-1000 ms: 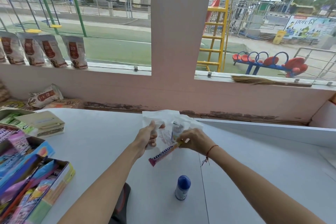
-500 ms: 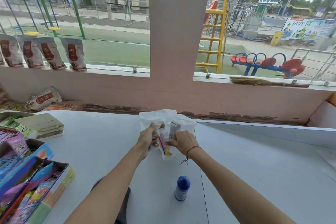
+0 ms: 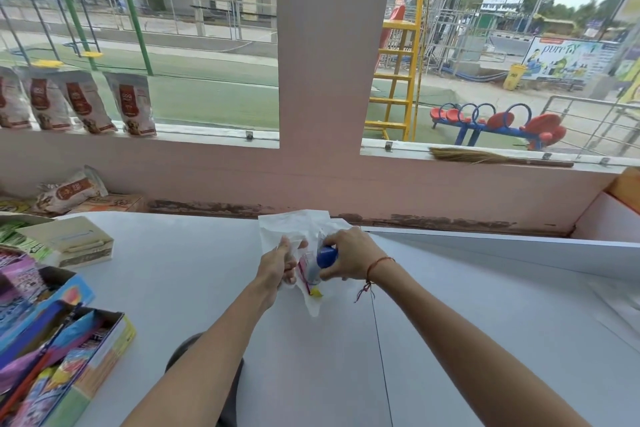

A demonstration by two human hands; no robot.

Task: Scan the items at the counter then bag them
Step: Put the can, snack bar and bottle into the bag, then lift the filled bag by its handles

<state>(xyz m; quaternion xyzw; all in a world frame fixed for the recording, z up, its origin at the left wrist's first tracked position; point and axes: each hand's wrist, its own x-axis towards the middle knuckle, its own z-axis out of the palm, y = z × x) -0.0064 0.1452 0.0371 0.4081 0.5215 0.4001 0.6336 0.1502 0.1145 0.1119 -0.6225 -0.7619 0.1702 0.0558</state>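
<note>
Mid worktop (image 3: 194,288): left hand (image 3: 277,265) pinching white bag (image 3: 294,227) open; right hand (image 3: 349,258) wrapped round blue-capped bottle (image 3: 323,262), lowering it into bag mouth beside candy roll (image 3: 306,270) already inside; bagging looks nearly finished, scanning step not visible

Two bare forearms, no sleeves visible. Left hand (image 3: 277,265) unadorned. Right hand (image 3: 348,258) with a thin red thread bracelet (image 3: 377,265) at the wrist, loose ends dangling.
</note>
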